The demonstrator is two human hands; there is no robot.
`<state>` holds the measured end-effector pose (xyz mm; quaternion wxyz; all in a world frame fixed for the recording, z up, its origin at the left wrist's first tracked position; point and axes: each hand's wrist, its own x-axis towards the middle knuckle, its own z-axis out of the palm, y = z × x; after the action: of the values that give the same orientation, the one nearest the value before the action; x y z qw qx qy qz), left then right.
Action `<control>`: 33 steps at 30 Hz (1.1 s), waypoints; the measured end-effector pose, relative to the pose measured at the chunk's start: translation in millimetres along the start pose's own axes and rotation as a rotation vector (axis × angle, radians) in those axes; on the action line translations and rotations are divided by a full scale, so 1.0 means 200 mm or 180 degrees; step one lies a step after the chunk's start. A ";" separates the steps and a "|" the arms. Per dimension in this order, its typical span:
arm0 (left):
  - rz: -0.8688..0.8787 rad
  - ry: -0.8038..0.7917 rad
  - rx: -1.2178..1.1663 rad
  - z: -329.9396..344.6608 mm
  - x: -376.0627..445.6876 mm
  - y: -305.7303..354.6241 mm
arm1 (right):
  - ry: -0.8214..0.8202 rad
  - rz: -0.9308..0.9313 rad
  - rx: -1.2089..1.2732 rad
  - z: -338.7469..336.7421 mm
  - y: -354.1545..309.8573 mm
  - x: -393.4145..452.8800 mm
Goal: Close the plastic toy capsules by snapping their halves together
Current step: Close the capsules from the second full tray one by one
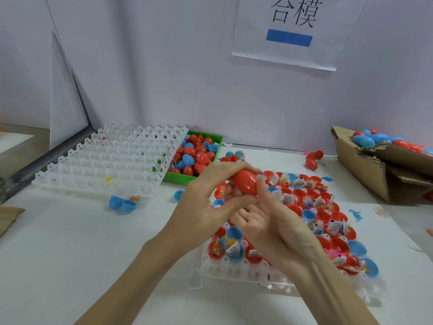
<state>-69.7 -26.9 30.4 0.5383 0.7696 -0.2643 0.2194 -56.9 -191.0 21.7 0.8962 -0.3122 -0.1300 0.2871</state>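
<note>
A red egg-shaped capsule [244, 181] sits between both hands above the table's middle. My left hand [206, 198] curls over its top and left side, thumb underneath. From the right, my right hand [269, 219] holds it with the palm turned up and fingers against its right end. Below the hands a white plastic tray [234, 270] holds several open red and blue capsule halves, many filled with small toys and paper slips. The capsule's seam is hidden by fingers.
A stack of empty white trays [105, 160] lies at the left. Behind it a green bin [178, 178] holds red and blue capsules. A cardboard box [365, 167] with more capsules stands at the right. Loose blue halves [121, 204] lie on the white table.
</note>
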 end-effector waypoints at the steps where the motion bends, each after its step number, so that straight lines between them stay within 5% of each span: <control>1: -0.0003 0.0023 0.0016 0.01 0.00 0.00 | -0.0037 0.0031 0.0059 -0.01 0.01 0.01; 15: 0.0447 0.0229 0.0763 0.02 -0.01 -0.03 | 0.0175 -0.0413 -0.0737 0.07 0.02 -0.03; 19: 0.0279 0.0035 0.0450 0.01 0.00 -0.04 | 0.0423 -0.0606 -0.1050 0.10 -0.01 -0.04; 22: -0.0492 -0.0417 -0.0936 0.00 0.01 -0.03 | 0.0939 -0.1415 -0.2341 0.09 0.00 -0.04; 26: -0.1396 0.0204 -0.1621 0.03 0.01 -0.06 | 0.1358 -0.2471 -0.4762 0.03 0.01 -0.02; 30: -0.1488 0.0279 -0.1584 0.04 0.00 -0.08 | 0.1295 -0.2869 -0.5514 -0.01 0.03 -0.01; 33: -0.1716 -0.0067 -0.2376 0.00 0.02 -0.07 | 0.1137 -0.2901 -0.5635 -0.02 0.03 -0.01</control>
<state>-58.0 -23.1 22.0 0.8138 0.5665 -0.1211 -0.0465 -59.9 -190.0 15.3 0.3731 -0.8237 -0.2671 -0.3330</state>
